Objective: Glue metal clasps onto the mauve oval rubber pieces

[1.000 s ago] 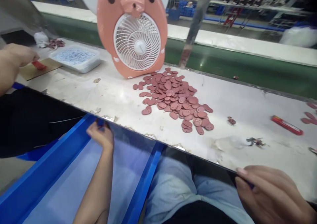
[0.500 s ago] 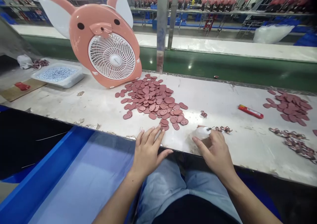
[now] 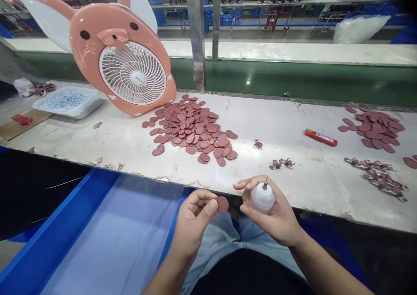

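Between thumb and fingers, my left hand pinches a flat reddish-brown oval piece just off the table's front edge. My right hand is wrapped round a small white squeeze bottle, its thin metal needle tip pointing up. The two hands are apart, above my lap. Beyond them a heap of similar oval pieces lies on the white table. Small bundles of dark red and white wires lie past my right hand.
A pink pig-shaped fan stands behind the heap. At left is a shallow tray of small blue-and-white bits. To the right lie a red box cutter, more oval pieces and wire bundles. A blue bin is below the edge.
My left hand has taken an oval piece from the heap's near edge and drawn it back. My right hand has lifted the bottle off the table and turned its tip upward. The view has shifted slightly.
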`<state>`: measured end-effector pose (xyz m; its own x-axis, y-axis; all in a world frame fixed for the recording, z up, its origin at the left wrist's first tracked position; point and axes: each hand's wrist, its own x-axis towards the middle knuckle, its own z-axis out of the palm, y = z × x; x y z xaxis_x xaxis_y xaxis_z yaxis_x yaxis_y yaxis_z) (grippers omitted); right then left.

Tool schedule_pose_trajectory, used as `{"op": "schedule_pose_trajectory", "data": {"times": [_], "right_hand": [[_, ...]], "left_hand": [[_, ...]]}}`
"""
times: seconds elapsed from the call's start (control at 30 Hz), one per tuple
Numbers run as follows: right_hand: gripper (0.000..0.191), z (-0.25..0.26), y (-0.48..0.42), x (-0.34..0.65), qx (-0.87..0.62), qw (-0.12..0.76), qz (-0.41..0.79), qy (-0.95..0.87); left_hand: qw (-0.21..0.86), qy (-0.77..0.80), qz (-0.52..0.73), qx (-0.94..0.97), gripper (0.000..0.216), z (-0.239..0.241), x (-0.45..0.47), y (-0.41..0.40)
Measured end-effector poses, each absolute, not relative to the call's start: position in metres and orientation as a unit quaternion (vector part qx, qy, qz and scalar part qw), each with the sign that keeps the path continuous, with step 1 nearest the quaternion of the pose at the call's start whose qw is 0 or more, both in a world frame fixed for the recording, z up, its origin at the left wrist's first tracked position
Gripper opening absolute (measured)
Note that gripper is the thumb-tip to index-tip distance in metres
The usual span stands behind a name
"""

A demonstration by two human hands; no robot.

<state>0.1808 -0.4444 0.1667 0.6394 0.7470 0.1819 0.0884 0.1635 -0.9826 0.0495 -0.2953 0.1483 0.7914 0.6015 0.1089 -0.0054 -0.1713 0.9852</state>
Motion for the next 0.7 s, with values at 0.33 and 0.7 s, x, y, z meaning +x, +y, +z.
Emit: {"op": "schedule_pose_trajectory", "data": {"times": [0.33, 0.7], "right_hand": [[0.031, 0.186, -0.446, 0.176, -0.444, 0.669, 0.507, -0.314], [0.043, 0.184, -0.468, 0.180, -0.619, 0.629, 0.423, -0.207]], "left_hand": [[0.930, 0.209, -0.008, 0.302, 0.038, 0.163, 0.032, -0.332], [0.955, 0.117, -0.012, 0.274, 0.039, 0.144, 0.033, -0.326]]}}
